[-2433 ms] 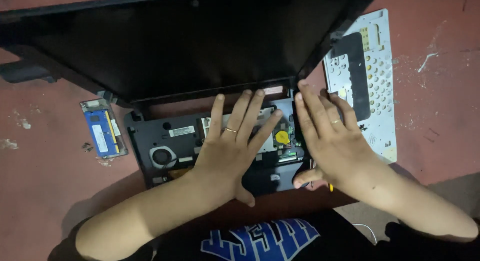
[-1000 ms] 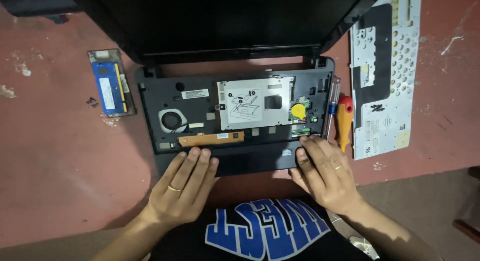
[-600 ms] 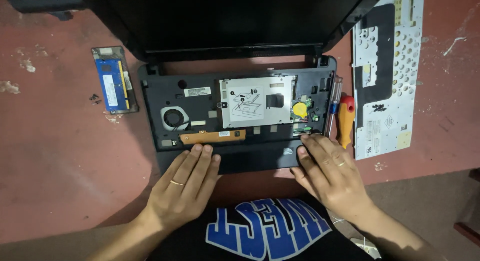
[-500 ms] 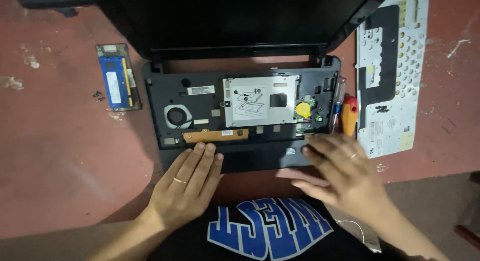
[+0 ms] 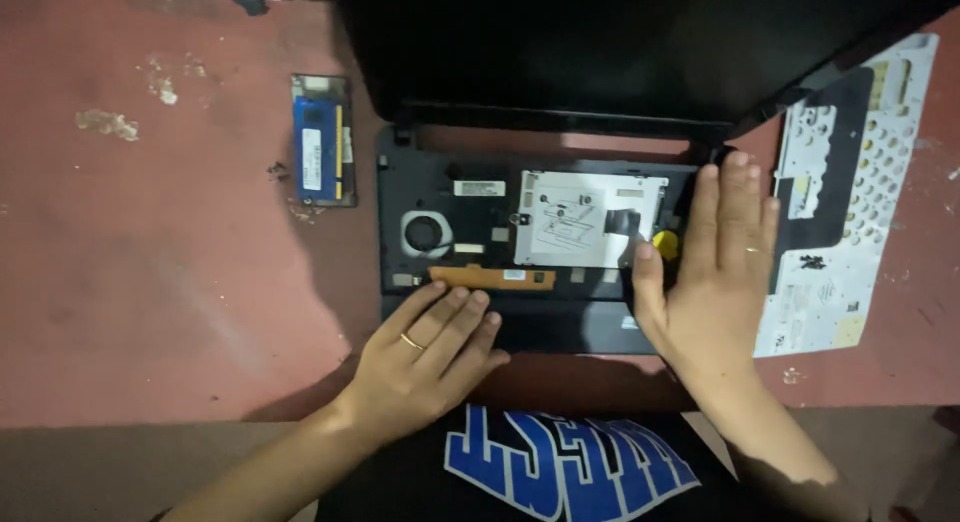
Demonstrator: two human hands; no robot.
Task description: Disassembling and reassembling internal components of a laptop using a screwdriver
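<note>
Right hand [image 5: 715,282] has shifted flat, released, onto the laptop base's [image 5: 450,207] right edge; left hand [image 5: 425,357] stays flat, released, on the front edge.

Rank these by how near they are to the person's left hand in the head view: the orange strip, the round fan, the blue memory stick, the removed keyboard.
From the left hand:
1. Orange strip, just above the fingertips.
2. Round fan, farther up, inside the opened laptop base.
3. Blue memory stick, up and left on the red table.
4. Removed keyboard, far right, beyond the right hand.
</note>
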